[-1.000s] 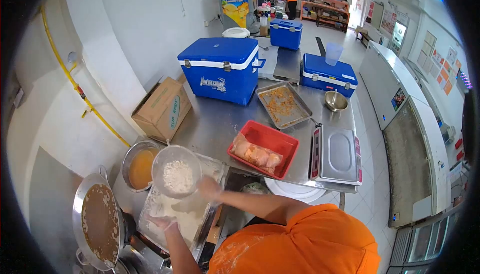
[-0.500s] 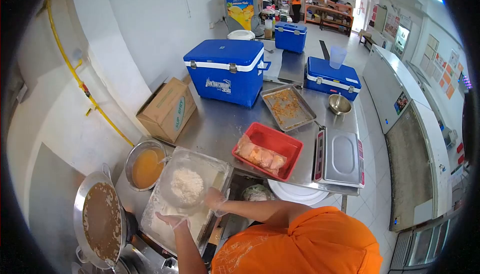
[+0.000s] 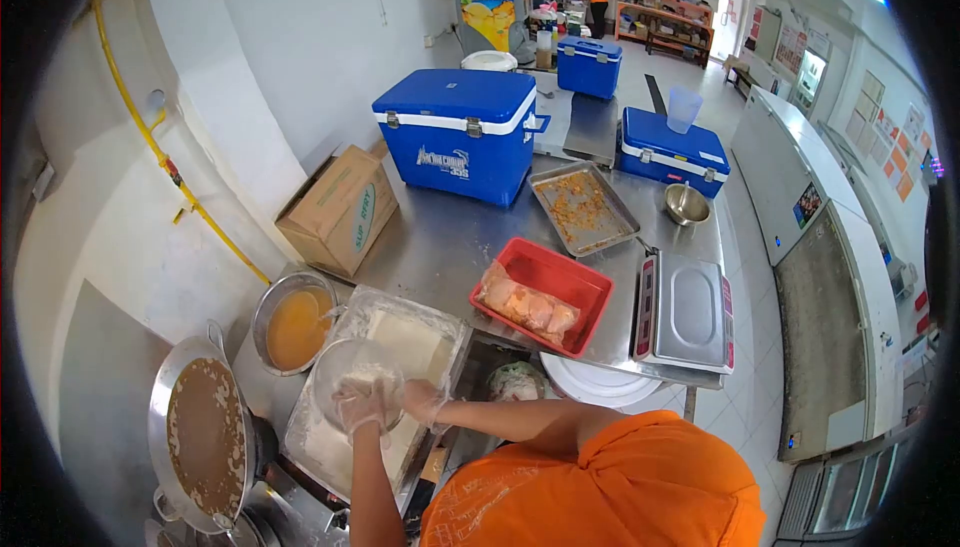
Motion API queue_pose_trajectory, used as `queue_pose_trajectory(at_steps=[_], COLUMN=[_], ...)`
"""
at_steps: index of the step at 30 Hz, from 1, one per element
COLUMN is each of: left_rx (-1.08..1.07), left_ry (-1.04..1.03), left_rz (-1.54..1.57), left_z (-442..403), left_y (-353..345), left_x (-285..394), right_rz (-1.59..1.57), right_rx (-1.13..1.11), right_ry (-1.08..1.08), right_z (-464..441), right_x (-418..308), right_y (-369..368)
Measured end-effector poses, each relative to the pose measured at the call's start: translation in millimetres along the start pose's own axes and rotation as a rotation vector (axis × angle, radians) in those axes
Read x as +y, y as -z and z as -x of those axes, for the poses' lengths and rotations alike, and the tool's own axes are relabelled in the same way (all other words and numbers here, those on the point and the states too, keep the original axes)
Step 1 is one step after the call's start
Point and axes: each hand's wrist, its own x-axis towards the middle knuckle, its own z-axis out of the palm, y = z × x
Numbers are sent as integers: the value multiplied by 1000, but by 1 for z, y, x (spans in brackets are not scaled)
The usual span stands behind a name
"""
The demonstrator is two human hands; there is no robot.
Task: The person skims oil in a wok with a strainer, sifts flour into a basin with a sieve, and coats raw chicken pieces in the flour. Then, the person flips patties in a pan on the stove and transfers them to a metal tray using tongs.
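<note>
Right grip (image 3: 425,400) clasping round translucent plastic bowl (image 3: 325,379) by rim, probably steadying it within rectangular metal tray's (image 3: 420,309) edges; left grip (image 3: 362,406) touching white powder (image 3: 368,371), closure unclear.

The left hand (image 3: 361,405) partly hides pale powder (image 3: 372,373), probably flour, in the bowl (image 3: 326,375).

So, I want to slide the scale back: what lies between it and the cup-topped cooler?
A small steel bowl sits in that gap; the head view shows it.
</note>
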Motion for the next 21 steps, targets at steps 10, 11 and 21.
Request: queue_pose_trajectory(at_steps=[10,11,21], left_rx=[-229,-329,-281], left_ry=[-347,-327,-21], left_rz=[306,303,265], left_z=[-40,-37,-41], left_y=[-51,-41,-21], left_x=[-68,-62,-22], right_rz=[-138,-143,-171], right_rx=[19,-30,-52], right_ry=[-66,-29,-220], right_z=[-3,-11,10], right_x=[4,12,-36], right_y=[-10,-23,21])
